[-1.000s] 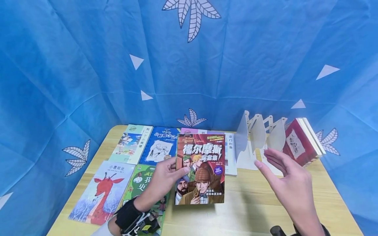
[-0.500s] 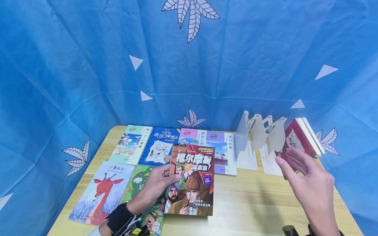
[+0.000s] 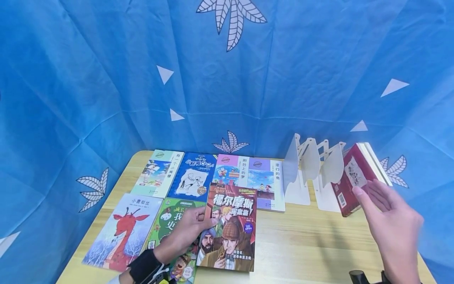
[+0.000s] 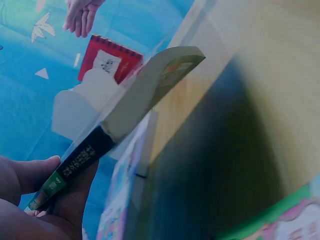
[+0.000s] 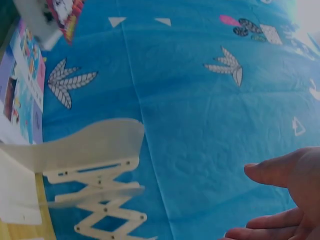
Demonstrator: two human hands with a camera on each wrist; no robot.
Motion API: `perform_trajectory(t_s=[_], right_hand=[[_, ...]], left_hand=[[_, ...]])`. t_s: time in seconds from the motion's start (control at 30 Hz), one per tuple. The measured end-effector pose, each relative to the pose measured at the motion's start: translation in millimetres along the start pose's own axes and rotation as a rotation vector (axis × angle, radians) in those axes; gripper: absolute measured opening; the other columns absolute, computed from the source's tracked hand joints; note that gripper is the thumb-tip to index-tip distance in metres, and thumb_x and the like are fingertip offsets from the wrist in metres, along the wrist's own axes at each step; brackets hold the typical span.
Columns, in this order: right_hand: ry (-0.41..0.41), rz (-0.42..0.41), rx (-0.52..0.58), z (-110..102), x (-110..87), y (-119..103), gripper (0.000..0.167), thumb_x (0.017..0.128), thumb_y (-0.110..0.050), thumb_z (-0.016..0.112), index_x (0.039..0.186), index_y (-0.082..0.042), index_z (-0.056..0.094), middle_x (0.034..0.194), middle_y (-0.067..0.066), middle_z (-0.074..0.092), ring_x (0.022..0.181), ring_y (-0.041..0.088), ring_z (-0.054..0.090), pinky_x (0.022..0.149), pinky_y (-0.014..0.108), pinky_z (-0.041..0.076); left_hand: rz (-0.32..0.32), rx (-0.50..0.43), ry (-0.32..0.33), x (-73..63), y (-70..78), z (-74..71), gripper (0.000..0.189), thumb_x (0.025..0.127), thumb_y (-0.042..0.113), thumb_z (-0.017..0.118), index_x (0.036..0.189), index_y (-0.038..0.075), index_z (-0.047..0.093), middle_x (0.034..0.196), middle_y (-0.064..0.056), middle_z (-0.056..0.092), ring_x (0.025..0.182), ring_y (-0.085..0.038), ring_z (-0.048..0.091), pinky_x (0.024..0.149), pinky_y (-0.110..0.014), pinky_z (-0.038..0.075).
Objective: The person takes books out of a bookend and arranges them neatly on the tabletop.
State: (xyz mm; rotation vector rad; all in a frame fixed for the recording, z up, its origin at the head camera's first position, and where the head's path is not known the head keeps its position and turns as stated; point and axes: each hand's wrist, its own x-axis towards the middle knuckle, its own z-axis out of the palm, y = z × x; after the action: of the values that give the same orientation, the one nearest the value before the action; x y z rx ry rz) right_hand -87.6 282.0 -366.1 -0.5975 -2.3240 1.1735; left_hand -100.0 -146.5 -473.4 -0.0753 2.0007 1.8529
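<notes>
My left hand (image 3: 184, 234) pinches the left edge of a brown paperback book (image 3: 232, 228) with a deerstalker-hatted detective on its cover. In the left wrist view its spine and bent page block (image 4: 145, 95) face me, thumb on one side and fingers on the other. It overlaps a green book (image 3: 173, 221) beneath that hand. My right hand (image 3: 395, 221), fingers spread and holding nothing, is nearest to a red book (image 3: 344, 185), which leans in the right end of a white folding bookend rack (image 3: 308, 163). The right wrist view shows this hand (image 5: 292, 192) with thumb and fingers apart.
Along the table's back lie a pale green book (image 3: 154, 173), a blue diary book (image 3: 193, 175), a pink book (image 3: 228, 169) and a purple book (image 3: 264, 181). A deer picture book (image 3: 122, 232) lies front left. A blue patterned curtain (image 3: 283, 79) surrounds the wooden table (image 3: 291, 236).
My left hand has lowered the detective book toward me and slightly left, uncovering the pink and purple books. My right hand has drawn away from the rack, rightward and nearer, passing the red book.
</notes>
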Motion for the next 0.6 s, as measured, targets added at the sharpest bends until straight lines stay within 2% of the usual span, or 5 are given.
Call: perform_trajectory(t_s=[0.07,0.2,0.43,0.53,0.6], right_hand=[[0.009,0.019,-0.021,-1,3.2,3,0.056,0.088,-0.037,0.084,0.138,-0.018,0.068,0.134,0.014,0.071,0.087,-0.028,0.059,0.074,-0.004,0.048],[0.015,0.042,-0.072,-3,8.2,10,0.058,0.088,-0.042,0.083,0.139,-0.019,0.067,0.136,0.016,0.068,0.087,-0.030,0.056,0.071,-0.005,0.046],[0.018,0.068,-0.079,-5,12.3,19,0.060,0.090,-0.043,0.081,0.141,-0.017,0.065,0.138,0.017,0.066,0.086,-0.031,0.056,0.068,-0.005,0.044],[0.018,0.083,-0.087,-5,13.9,22,0.060,0.090,-0.044,0.079,0.143,-0.018,0.064,0.138,0.016,0.066,0.090,-0.028,0.057,0.066,-0.005,0.044],[0.023,0.086,-0.092,-5,14.3,23,0.060,0.091,-0.043,0.079,0.143,-0.017,0.063,0.138,0.017,0.065,0.091,-0.028,0.057,0.066,-0.005,0.044]], left_hand=[[-0.012,-0.002,-0.007,-0.4,-4.5,1.5,0.028,0.095,0.017,0.073,0.080,0.012,0.050,0.058,0.009,0.034,0.054,-0.007,0.043,0.055,-0.018,0.044],[-0.039,-0.024,-0.040,-0.4,-13.5,4.6,0.025,0.096,0.017,0.072,0.083,0.012,0.051,0.060,0.009,0.037,0.057,-0.007,0.048,0.060,-0.020,0.048],[-0.057,-0.008,-0.065,1.6,-26.3,7.2,0.030,0.095,0.013,0.071,0.077,0.013,0.047,0.060,0.008,0.037,0.058,-0.009,0.050,0.065,-0.023,0.051],[-0.070,-0.010,-0.066,1.1,-29.9,7.2,0.011,0.095,0.013,0.071,0.092,0.006,0.063,0.061,0.007,0.053,0.062,-0.010,0.061,0.068,-0.026,0.057],[-0.080,-0.015,-0.074,0.9,-31.4,7.6,0.016,0.096,0.014,0.070,0.106,0.001,0.068,0.061,0.007,0.056,0.062,-0.010,0.064,0.068,-0.026,0.059]])
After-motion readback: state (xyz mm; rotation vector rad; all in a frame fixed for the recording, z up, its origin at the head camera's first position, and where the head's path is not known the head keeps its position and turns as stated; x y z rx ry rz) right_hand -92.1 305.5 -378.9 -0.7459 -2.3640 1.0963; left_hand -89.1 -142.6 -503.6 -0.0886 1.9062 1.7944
